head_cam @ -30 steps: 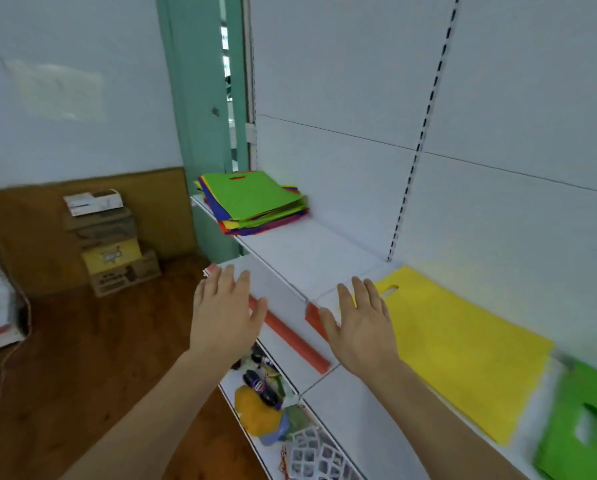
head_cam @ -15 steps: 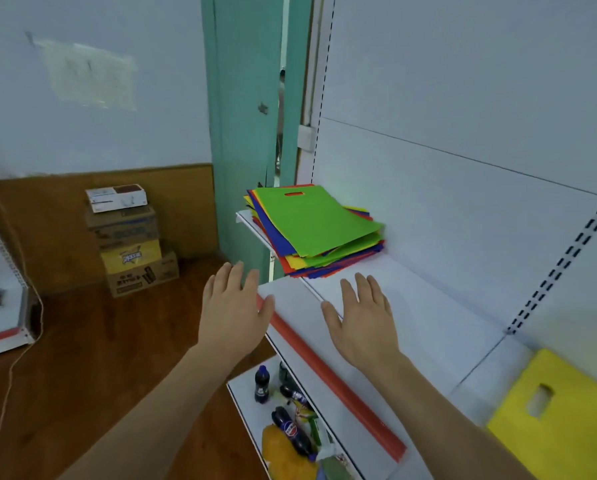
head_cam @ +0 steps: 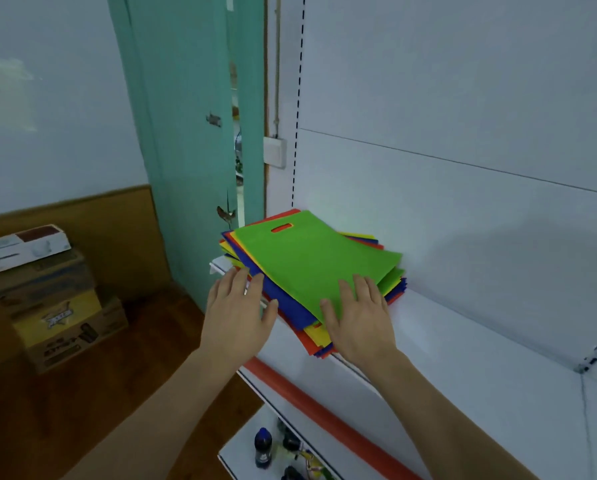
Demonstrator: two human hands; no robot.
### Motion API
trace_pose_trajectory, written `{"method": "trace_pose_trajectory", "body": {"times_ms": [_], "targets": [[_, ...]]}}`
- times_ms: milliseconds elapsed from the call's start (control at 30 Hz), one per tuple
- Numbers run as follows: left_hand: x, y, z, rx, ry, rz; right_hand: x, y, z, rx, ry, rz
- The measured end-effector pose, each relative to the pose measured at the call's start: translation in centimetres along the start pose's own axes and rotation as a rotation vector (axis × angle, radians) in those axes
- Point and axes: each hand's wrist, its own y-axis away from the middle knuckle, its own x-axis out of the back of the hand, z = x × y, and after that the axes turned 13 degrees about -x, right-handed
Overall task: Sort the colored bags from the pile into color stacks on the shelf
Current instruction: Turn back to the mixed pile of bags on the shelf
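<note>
Bare white shelf [head_cam: 463, 358] lies open right of the bag pile [head_cam: 311, 265]; back panel [head_cam: 463, 209] blocks behind.

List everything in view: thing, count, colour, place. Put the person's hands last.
pile of bags: one, mixed red, blue, yellow and green, at the shelf's left end
top bag: one, green with a cut-out handle, on the pile
shelf: one, white, red strip along its front edge, along the right
lower shelf: one, white, below, holding bottles
dark bottle: one, blue cap, on the lower shelf
cardboard boxes: a stack, brown and yellow, on the floor at left
white box: one, on top of that stack
door frame: one, teal, behind the pile
left hand: one, fingers straight, at the pile's left edge
right hand: one, flat on the green bag's near corner
</note>
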Motion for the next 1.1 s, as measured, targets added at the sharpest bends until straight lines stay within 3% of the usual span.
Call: {"method": "trace_pose_trajectory", "body": {"times_ms": [267,500,600,733,833,967,1100], "targets": [[-3.7,-10.2,-4.5,-0.127,-0.039,-0.055,-2.7,-7.5,-2.6,-0.068,0.126,-0.117],[-6.5,-14.5,-7.2,-0.242,-0.131,-0.184,-3.6,-7.9,-2.7,-0.162,0.211,-0.223],[-7.3,-15.1,-7.6,-0.309,-0.146,-0.202,-3.4,-7.3,-3.1,-0.318,0.225,-0.179],[-7.2,-14.6,-6.7,-0.448,-0.126,-0.181,-2.7,-4.8,-3.9,-0.685,0.23,-0.028],[-7.5,-14.8,-7.0,-0.58,0.002,-0.063,-1.7,-3.9,-4.5,-0.867,0.08,-0.006],[-8.0,-14.8,-8.1,-0.648,0.114,-0.025,-0.9,-2.7,-5.2,-0.905,-0.124,0.185],[-7.7,-16.2,-9.3,-0.481,0.043,-0.12,-0.4,-1.8,-4.7,-0.886,-0.137,0.234]]}}
